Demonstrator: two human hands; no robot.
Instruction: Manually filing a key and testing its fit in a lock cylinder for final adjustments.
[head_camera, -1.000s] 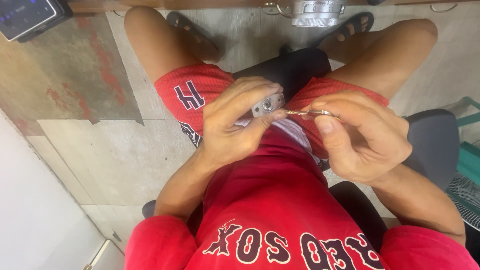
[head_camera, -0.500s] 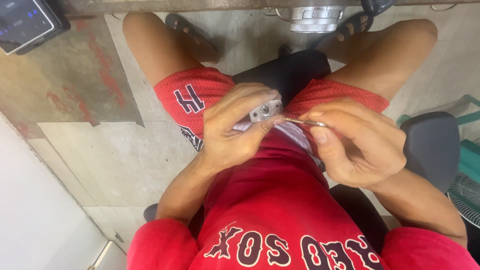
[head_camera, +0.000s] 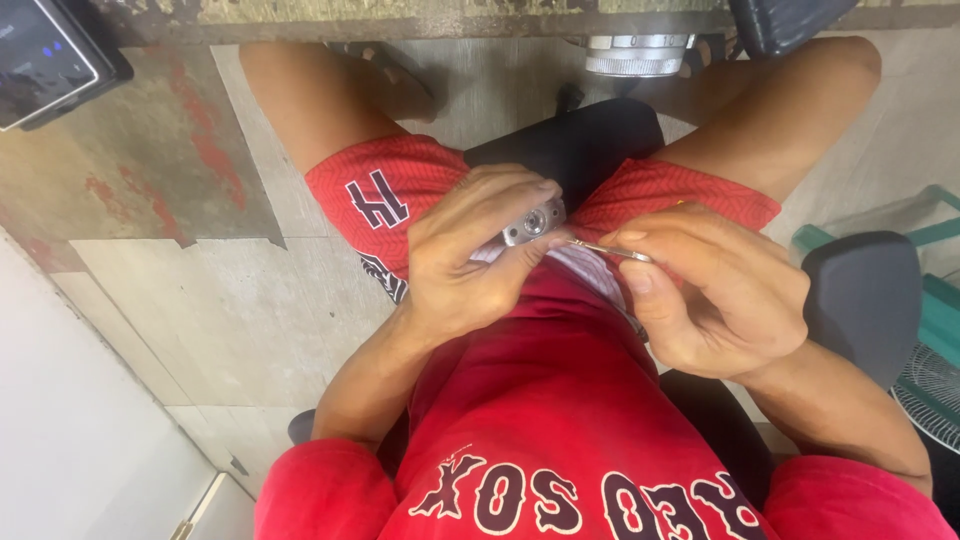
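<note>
silver part (head_camera: 533, 222) in left hand (head_camera: 470, 255)

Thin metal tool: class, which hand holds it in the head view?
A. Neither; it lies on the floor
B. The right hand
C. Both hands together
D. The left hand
B: the right hand pinches the thin metal tool between thumb and fingers, its tip toward the small silver part gripped by the left hand, above the lap.
</note>
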